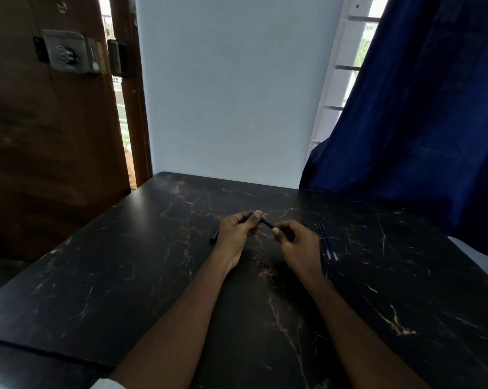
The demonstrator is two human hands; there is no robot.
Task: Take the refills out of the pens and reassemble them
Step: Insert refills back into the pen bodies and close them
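Both hands hold one dark pen [268, 223] above the middle of the black marble table [124, 276]. My left hand [238, 234] pinches its far end, where a thin blue tip sticks out past the thumb. My right hand [299, 242] is closed around the near end of the barrel. Two blue refills [327, 244] lie side by side on the table just right of my right hand. A black pen part [214, 237] lies on the table left of my left hand.
A blue curtain [419, 108] hangs over the table's far right corner. A wooden door [46, 122] with a metal lock stands to the left, and a pale wall [226, 94] rises behind the table's far edge.
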